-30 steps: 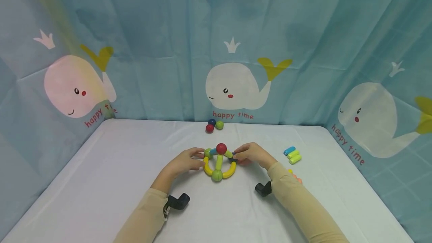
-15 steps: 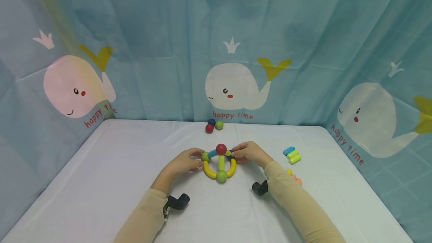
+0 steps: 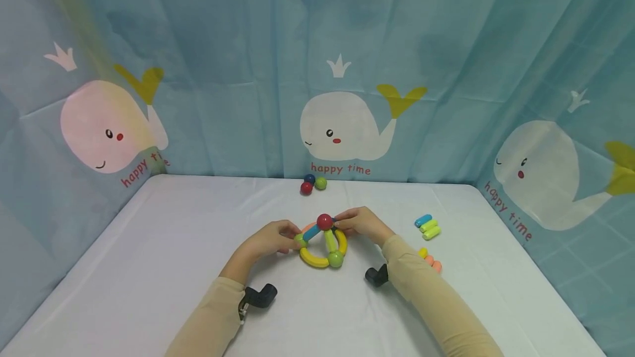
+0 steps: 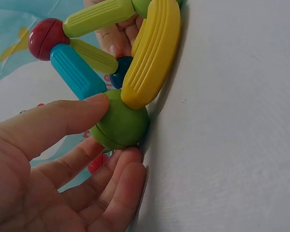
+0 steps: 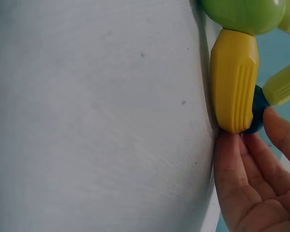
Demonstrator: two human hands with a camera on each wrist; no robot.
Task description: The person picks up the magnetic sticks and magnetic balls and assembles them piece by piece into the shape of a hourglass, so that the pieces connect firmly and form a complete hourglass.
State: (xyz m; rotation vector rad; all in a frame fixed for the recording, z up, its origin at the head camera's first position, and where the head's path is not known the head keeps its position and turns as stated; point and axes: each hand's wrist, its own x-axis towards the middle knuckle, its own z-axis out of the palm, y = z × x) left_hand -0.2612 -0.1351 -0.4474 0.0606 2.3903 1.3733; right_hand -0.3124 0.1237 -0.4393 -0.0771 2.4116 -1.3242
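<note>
Left of the red ball (image 3: 324,222), left hand (image 3: 270,238) pinches green ball (image 4: 122,121); right of it, right hand (image 3: 365,225) pinches blue ball (image 5: 259,108). Likely steadies the frame (image 3: 331,241).

Two hands (image 3: 267,242), seven balls (image 3: 324,221)

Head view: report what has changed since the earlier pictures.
The toy turned counterclockwise, seen from above: its front green ball moved right, its left green ball came nearer. The red ball stays on top; the loose balls and loose sticks lie as before.
</note>
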